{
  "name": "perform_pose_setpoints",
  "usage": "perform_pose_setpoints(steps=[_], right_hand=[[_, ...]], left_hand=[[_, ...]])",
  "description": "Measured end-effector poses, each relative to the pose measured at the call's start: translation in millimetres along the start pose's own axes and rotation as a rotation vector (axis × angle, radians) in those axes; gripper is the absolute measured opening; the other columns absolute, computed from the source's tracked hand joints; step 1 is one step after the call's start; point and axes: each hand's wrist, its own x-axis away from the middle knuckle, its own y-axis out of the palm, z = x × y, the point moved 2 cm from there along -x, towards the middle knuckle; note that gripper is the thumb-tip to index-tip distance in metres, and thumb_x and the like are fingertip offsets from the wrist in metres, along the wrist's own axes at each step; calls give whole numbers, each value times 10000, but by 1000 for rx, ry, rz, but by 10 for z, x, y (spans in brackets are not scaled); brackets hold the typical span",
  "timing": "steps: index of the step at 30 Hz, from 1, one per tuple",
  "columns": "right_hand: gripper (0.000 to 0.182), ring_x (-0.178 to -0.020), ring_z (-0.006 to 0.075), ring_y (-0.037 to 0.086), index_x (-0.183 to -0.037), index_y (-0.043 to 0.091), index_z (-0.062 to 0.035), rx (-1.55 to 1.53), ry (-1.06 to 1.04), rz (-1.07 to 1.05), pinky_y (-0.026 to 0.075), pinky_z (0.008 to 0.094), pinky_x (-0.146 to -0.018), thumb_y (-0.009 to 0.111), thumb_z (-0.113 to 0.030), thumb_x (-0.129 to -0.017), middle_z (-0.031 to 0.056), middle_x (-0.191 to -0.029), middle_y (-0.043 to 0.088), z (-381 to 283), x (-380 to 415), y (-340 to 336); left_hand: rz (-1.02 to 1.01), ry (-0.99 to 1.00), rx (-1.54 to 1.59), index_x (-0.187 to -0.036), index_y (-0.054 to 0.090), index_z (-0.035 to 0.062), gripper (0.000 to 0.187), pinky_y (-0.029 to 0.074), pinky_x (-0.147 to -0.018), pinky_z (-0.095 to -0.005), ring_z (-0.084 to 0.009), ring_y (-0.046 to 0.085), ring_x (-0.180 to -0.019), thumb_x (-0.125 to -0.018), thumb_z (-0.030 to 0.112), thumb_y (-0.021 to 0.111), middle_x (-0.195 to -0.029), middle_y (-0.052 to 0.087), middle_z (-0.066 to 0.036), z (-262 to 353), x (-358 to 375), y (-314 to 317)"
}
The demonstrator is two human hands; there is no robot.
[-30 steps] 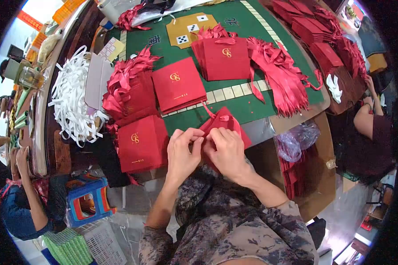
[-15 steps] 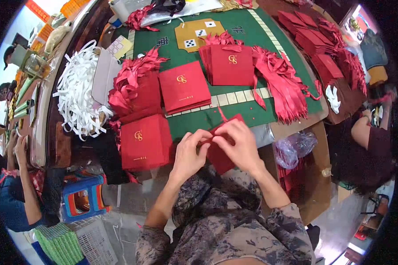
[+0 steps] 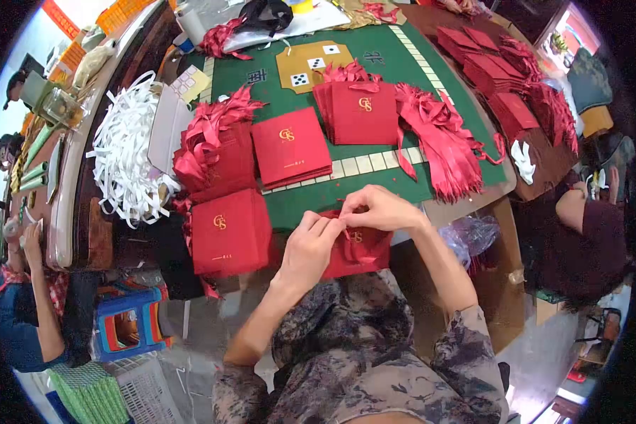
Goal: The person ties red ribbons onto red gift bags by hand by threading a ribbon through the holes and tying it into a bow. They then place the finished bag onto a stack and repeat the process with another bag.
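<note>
Both my hands hold one small red gift bag (image 3: 364,249) with a gold logo at the near edge of the green table mat (image 3: 392,180). My left hand (image 3: 311,247) pinches the bag's top left edge. My right hand (image 3: 376,208) grips its top from above, fingers closed on the ribbon handle there. The bag hangs over my lap, face toward me.
Stacks of flat red bags lie left (image 3: 230,230), centre (image 3: 291,147) and further back (image 3: 364,109). Red ribbon bundles (image 3: 442,141) lie at right and another bundle (image 3: 212,134) at left. White strips (image 3: 124,152) pile at far left. Other people sit at left (image 3: 28,311) and right (image 3: 586,226).
The bag has turned from tilted and edge-on to upright with its logo facing me. My right hand rose to its top edge; my left hand shifted right.
</note>
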Motion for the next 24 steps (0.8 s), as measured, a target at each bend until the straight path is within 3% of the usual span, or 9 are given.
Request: perform_pose_setpoints(steps=[5, 8, 12, 14, 17, 18, 19, 21, 24], right_hand=[[178, -705, 122, 646, -842, 738, -22, -71, 53, 206, 501, 307, -687, 698, -194, -816, 70, -736, 710, 149, -63, 180], [192, -784, 75, 627, -877, 712, 20, -252, 200, 439, 505, 264, -758, 658, -164, -900, 32, -850, 715, 374, -148, 185], [272, -709, 152, 657, -878, 715, 8, -138, 229, 465, 495, 330, -675, 699, -264, -871, 100, -758, 705, 272, -140, 98], [309, -712, 227, 679, -902, 703, -3, 31, 189, 664, 500, 361, -670, 709, -311, -873, 137, -779, 704, 316, -115, 36], [268, -672, 191, 672, -884, 712, -29, 192, 210, 699, 493, 332, -616, 729, -296, -871, 122, -733, 689, 420, -62, -20], [261, -688, 246, 695, -851, 706, -35, 248, 229, 688, 514, 351, -628, 752, -291, -835, 121, -743, 706, 433, -64, 6], [261, -688, 246, 695, -851, 706, -35, 244, 228, 693, 514, 351, -628, 752, -291, -835, 121, -743, 706, 443, -70, 25], [236, -696, 267, 705, -822, 699, -39, 405, 254, 559, 530, 368, -636, 778, -260, -792, 117, -740, 712, 443, -105, 81], [191, -685, 277, 703, -803, 687, -42, 412, 172, 607, 532, 385, -626, 782, -204, -769, 113, -724, 709, 471, -120, 144]], left_hand=[[-2, -55, 14, -961, 617, 33, 142, 511, -768, -400, -314, 575, -862, -831, -20, 599, -865, 631, -111, -96, -56, -7], [-49, -104, 87, -958, 612, 36, 126, 499, -773, -411, -322, 568, -859, -847, -23, 608, -859, 628, -115, -121, -53, 0], [-57, -240, 148, -973, 641, 53, 150, 493, -791, -401, -329, 586, -891, -831, 18, 675, -887, 654, -111, -267, 11, 97], [-48, -298, 192, -983, 645, 57, 160, 494, -798, -396, -328, 593, -905, -829, 27, 682, -890, 656, -106, -359, 46, 165], [84, -182, 88, -983, 652, 55, 158, 499, -793, -400, -311, 608, -908, -831, 47, 696, -899, 661, -94, -442, 51, 217], [124, -235, 93, -976, 656, 56, 144, 500, -785, -407, -305, 612, -890, -838, 55, 698, -911, 661, -94, -455, 37, 234], [161, -289, 98, -969, 659, 56, 131, 502, -777, -413, -298, 617, -872, -845, 62, 701, -922, 660, -93, -469, 25, 254], [126, -364, 92, -956, 667, 62, 133, 503, -747, -421, -295, 626, -826, -857, 135, 720, -879, 679, -96, -489, -37, 323], [1, -501, -27, -916, 679, 66, 261, 503, -711, -431, -307, 627, -772, -830, 298, 762, -741, 700, -87, -508, -148, 450]])
